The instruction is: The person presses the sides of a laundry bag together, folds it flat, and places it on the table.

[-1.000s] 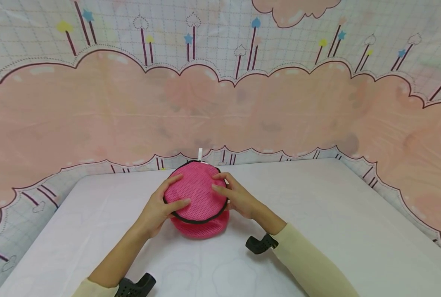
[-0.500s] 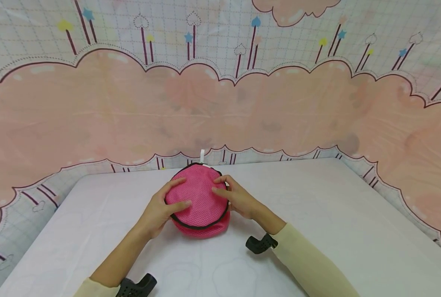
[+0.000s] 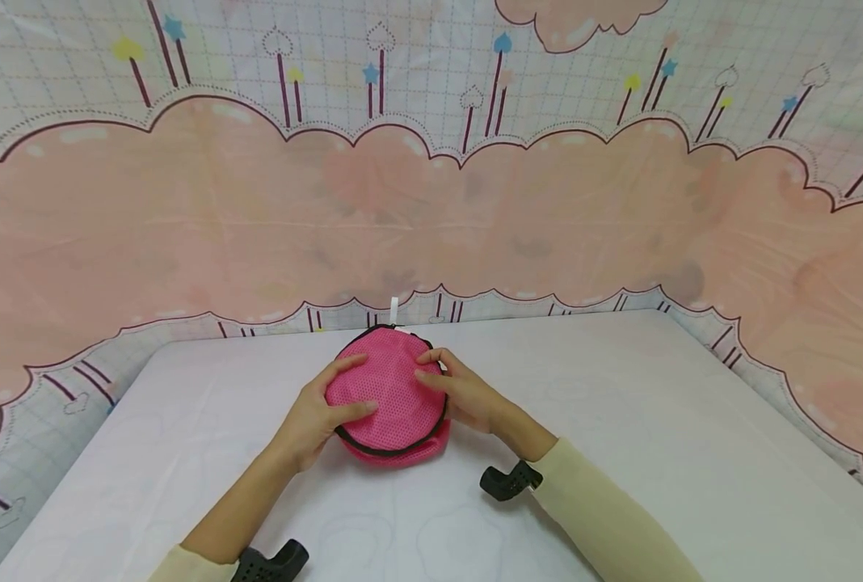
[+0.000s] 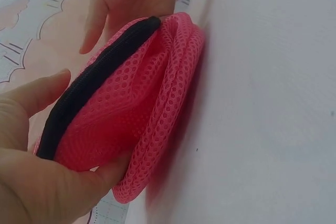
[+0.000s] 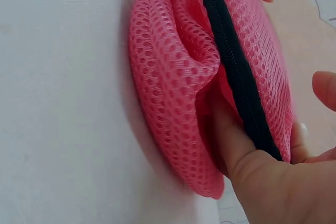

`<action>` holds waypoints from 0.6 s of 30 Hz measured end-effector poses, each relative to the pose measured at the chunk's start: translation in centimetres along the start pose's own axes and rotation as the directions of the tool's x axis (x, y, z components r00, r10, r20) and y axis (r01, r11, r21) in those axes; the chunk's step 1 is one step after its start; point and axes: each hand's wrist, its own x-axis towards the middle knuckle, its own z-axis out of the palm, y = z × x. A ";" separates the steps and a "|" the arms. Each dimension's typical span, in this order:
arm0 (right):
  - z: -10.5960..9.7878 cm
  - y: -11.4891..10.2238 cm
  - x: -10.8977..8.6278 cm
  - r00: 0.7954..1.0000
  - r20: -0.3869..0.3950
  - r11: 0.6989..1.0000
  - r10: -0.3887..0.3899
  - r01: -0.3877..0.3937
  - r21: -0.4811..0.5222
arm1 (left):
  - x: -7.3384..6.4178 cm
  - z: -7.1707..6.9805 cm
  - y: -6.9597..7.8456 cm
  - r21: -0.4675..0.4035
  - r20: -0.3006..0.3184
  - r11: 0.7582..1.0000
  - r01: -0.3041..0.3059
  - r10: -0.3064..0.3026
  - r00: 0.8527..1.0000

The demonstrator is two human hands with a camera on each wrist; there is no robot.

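A round pink mesh laundry bag (image 3: 391, 384) with a black zipper edge stands near the middle of the table in the head view. My left hand (image 3: 311, 416) grips its left side, thumb lying over the top panel. On the opposite side my right hand (image 3: 471, 396) pinches the rim, thumb and forefinger on the mesh. In the right wrist view, fingers (image 5: 231, 129) reach into the fold under the zipper (image 5: 236, 72). The left wrist view shows the bag's soft lower part (image 4: 163, 114) folded in under the top panel. A white tag (image 3: 393, 309) sticks up at the back.
A white cloth covers the table (image 3: 620, 420). Behind it hangs a peach and white printed curtain (image 3: 431, 218), meeting the table along its back and sides. Black wrist cameras (image 3: 510, 480) sit below both forearms.
The bag's top panel has sunk slightly towards the table and its back edge has come nearer. Less of the lower pink part shows below the zipper. Both hands keep their hold.
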 end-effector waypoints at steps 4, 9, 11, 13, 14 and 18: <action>0.1 0.2 0.0 1.000 0.011 0.998 0.001 -0.002 0.064 | 0.0 0.0 -0.1 0.000 -0.004 1.000 0.013 -0.013 1.000; -0.1 0.5 0.2 1.000 0.021 0.996 -0.009 0.007 0.089 | 0.1 0.0 -0.3 -0.028 0.003 0.999 0.027 -0.026 1.000; -0.1 0.6 0.2 1.000 0.022 0.995 -0.002 0.000 0.099 | 0.1 -0.1 -0.3 -0.042 0.006 0.999 0.032 -0.032 0.999; -0.2 0.7 0.3 1.000 0.026 0.994 0.007 -0.010 0.109 | 0.1 0.0 -0.4 -0.053 0.005 0.998 0.040 -0.040 0.999; -0.3 0.7 0.3 0.999 0.030 0.993 0.011 -0.015 0.116 | 0.1 0.0 -0.4 -0.056 0.000 0.997 0.046 -0.046 0.999; -0.3 0.7 0.3 0.999 0.050 0.989 0.015 -0.022 0.147 | 0.0 0.1 -0.5 -0.078 -0.008 0.995 0.067 -0.068 0.998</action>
